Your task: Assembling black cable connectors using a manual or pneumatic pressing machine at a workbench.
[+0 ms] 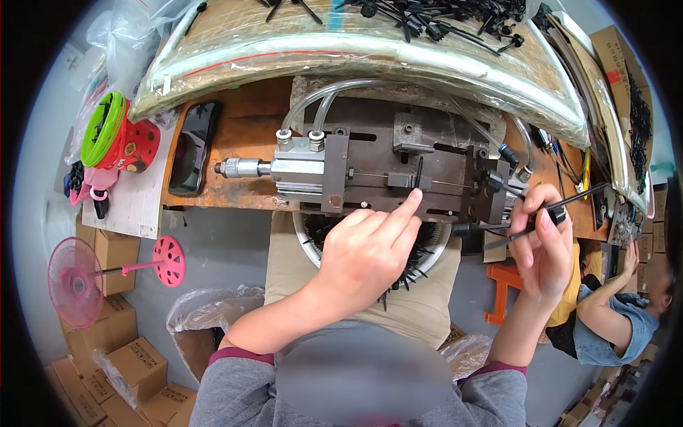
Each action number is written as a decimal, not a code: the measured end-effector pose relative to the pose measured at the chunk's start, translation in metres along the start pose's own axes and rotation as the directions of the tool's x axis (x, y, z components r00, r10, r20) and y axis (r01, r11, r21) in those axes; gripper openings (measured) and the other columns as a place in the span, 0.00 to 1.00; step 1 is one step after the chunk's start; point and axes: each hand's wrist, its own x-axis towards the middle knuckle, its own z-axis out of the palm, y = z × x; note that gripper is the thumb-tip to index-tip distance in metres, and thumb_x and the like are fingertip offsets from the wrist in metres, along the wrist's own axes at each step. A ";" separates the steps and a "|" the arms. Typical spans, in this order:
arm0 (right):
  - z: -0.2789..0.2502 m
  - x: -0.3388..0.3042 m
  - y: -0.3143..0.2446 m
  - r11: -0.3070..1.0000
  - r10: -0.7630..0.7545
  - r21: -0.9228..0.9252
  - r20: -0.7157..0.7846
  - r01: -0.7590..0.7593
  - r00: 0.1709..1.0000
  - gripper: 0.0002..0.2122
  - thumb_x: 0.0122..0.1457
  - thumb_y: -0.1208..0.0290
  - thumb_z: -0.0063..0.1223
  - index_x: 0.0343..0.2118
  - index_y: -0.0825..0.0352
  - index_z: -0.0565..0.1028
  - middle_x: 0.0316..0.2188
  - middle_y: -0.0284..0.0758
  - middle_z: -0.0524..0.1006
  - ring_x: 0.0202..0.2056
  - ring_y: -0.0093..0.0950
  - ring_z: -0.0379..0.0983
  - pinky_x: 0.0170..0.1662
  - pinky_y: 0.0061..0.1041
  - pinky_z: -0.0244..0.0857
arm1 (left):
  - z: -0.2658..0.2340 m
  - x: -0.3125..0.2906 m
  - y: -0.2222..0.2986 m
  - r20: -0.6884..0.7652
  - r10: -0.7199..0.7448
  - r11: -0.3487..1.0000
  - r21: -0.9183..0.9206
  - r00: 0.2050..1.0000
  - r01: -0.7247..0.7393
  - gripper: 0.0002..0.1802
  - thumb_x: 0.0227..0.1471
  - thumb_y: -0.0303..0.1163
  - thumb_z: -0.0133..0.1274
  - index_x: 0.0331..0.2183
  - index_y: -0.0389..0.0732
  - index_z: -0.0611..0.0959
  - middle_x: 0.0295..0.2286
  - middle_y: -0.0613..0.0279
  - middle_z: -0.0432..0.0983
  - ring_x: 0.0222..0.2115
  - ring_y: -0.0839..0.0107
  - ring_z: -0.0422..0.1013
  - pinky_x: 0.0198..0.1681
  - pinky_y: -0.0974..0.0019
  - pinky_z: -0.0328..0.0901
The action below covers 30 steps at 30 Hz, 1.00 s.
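My left hand (373, 245) reaches over a dark metal fixture (370, 164), index finger stretched out. Its fingertip touches a thin black rod-like part (420, 169) at the small block in the fixture's middle; the other fingers are partly bent, and I see no grip. To the right, my right hand (542, 245) is closed around several black plastic parts (553, 213) with long stems and thick ends, which stick out to both sides. In my lap, below the fixture, a white round tub (311, 245) with black stemmed parts is half hidden by my left hand.
A silver air cylinder (299, 174) with clear hoses adjoins the fixture. A phone (192, 149) and a red-and-green bucket (131, 139) stand left. Black parts (427, 21) lie on a wrapped raised board behind. A pink fan (77, 281), cartons, and another person (615, 317) flank me.
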 end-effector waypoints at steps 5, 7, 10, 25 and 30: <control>0.001 -0.008 0.009 0.998 0.058 -0.022 0.023 -0.058 0.998 0.12 0.60 0.70 0.50 0.37 0.76 0.68 0.25 0.44 0.74 0.12 0.17 0.60 0.15 0.13 0.53 | 0.001 0.004 0.003 0.045 0.031 0.991 0.132 0.999 -0.036 0.10 0.39 0.26 0.60 0.29 0.36 0.83 0.44 0.55 0.78 0.22 0.72 0.72 0.29 0.70 0.67; -0.001 -0.009 0.012 0.997 0.068 -0.024 0.016 -0.067 0.998 0.12 0.60 0.69 0.50 0.37 0.76 0.68 0.25 0.44 0.74 0.12 0.16 0.60 0.15 0.13 0.53 | 0.002 0.003 0.005 0.051 0.031 0.984 0.176 0.998 -0.039 0.10 0.39 0.27 0.60 0.29 0.36 0.83 0.44 0.54 0.78 0.22 0.72 0.72 0.29 0.70 0.67; -0.003 -0.011 0.016 0.996 0.085 -0.038 0.005 -0.085 0.996 0.12 0.61 0.69 0.50 0.37 0.76 0.68 0.24 0.44 0.74 0.12 0.16 0.59 0.15 0.13 0.53 | 0.002 0.003 0.004 0.045 0.019 0.988 0.153 0.999 -0.026 0.10 0.39 0.28 0.60 0.29 0.36 0.83 0.43 0.54 0.78 0.21 0.72 0.72 0.29 0.71 0.67; 0.005 -0.018 0.026 0.979 0.204 0.004 0.121 -0.206 0.972 0.12 0.62 0.68 0.48 0.35 0.76 0.70 0.20 0.41 0.73 0.11 0.13 0.56 0.14 0.13 0.49 | -0.014 0.009 -0.004 0.134 -0.130 0.962 -0.222 0.982 0.157 0.17 0.36 0.26 0.65 0.34 0.38 0.84 0.43 0.58 0.79 0.22 0.71 0.74 0.27 0.69 0.68; 0.010 -0.019 0.034 0.951 0.282 0.068 0.205 -0.301 0.937 0.11 0.61 0.70 0.51 0.37 0.76 0.71 0.19 0.41 0.75 0.10 0.12 0.56 0.13 0.12 0.48 | -0.036 0.004 -0.007 0.130 -0.024 0.616 -0.779 0.991 0.117 0.20 0.37 0.23 0.67 0.38 0.37 0.85 0.36 0.59 0.81 0.29 0.70 0.77 0.29 0.69 0.72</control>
